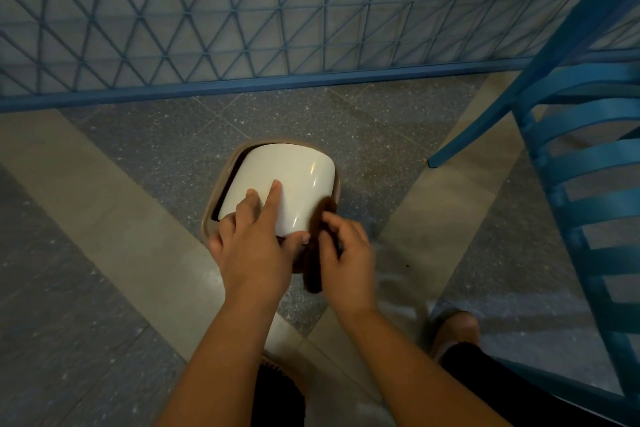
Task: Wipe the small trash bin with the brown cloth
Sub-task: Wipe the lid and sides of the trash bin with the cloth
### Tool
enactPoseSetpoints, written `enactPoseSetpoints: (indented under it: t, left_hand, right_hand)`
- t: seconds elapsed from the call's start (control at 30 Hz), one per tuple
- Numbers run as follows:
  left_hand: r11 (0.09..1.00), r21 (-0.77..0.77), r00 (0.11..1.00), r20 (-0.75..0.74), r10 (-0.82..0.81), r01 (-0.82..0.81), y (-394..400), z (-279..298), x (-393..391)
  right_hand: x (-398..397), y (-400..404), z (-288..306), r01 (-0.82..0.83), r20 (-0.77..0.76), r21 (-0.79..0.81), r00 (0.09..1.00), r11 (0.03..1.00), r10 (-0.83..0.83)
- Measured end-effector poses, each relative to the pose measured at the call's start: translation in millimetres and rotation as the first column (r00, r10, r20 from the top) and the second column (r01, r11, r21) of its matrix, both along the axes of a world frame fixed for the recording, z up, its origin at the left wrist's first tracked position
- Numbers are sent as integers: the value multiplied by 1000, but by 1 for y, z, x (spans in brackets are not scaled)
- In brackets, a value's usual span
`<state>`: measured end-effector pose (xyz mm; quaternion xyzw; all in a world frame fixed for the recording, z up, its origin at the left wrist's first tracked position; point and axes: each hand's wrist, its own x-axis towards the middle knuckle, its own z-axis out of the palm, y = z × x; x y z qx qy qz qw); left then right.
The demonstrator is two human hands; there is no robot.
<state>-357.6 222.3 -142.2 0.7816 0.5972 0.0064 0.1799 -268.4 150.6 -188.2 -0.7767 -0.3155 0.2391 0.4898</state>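
Small trash bin (277,184) with white swing lid on the speckled floor (156,149) between our hands, our left hand (251,246) pressing straight fingers on the lid, our right hand (349,260) gripping the brown cloth (317,263) against the bin's right edge, blue chair (581,156) at right, blue lattice fence (242,10) behind.

Floor (145,156): dark grey speckled tiles crossed by pale beige diagonal bands; standing on it, small trash bin (277,191), beige rim with a white domed swing lid, near the middle; blue slatted chair (585,163) at right, one leg tip meeting a pale band; blue lattice fence (242,17) along the far edge, its base rail on the tiles; the person's foot (457,328) at lower right.
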Motion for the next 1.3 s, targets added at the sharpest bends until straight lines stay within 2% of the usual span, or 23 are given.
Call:
enactPoseSetpoints:
  t: [0.13, 0.2, 0.33, 0.57, 0.77, 0.9, 1.0, 1.1, 1.23, 1.3]
  left_hand:
    - [1000, -11, 1000, 2, 0, 0, 1, -1, 0]
    - [1000, -9, 1000, -5, -3, 3, 1, 0, 0]
    - [1000, 4, 1000, -10, 5, -4, -2, 1, 1]
    - [1000, -10, 1000, -17, 7, -7, -1, 1, 2]
    - [1000, 1, 1000, -3, 4, -4, -1, 0, 1]
    - [1000, -1, 1000, -4, 16, -16, -1, 0, 3]
    - [1000, 0, 1000, -4, 16, -16, -1, 0, 3]
    - [1000, 8, 1000, 4, -7, 7, 1, 0, -1]
    - [999, -42, 998, 69, -14, 17, 7, 8, -13]
    - [996, -67, 995, 92, -44, 50, 12, 13, -21]
  right_hand:
    - [33, 36, -2, 113, 25, -47, 993, 992, -112]
    - [44, 48, -6, 120, 24, -130, 993, 984, -118]
    - [33, 33, -23, 33, 70, -296, 997, 955, -12]
    - [-2, -27, -35, -153, 101, -186, 980, 970, 174]
    - [53, 30, -31, -138, 231, -363, 945, 921, 233]
    - [60, 45, -29, -120, 240, -409, 942, 905, 234]
    - [35, 10, -34, -167, 281, -348, 920, 923, 272]
    - [12, -27, -38, -226, 221, -270, 932, 936, 289]
    - [17, -35, -22, -82, 134, -237, 984, 968, 116]
    - [22, -32, -9, -9, 136, -167, 990, 986, 32]
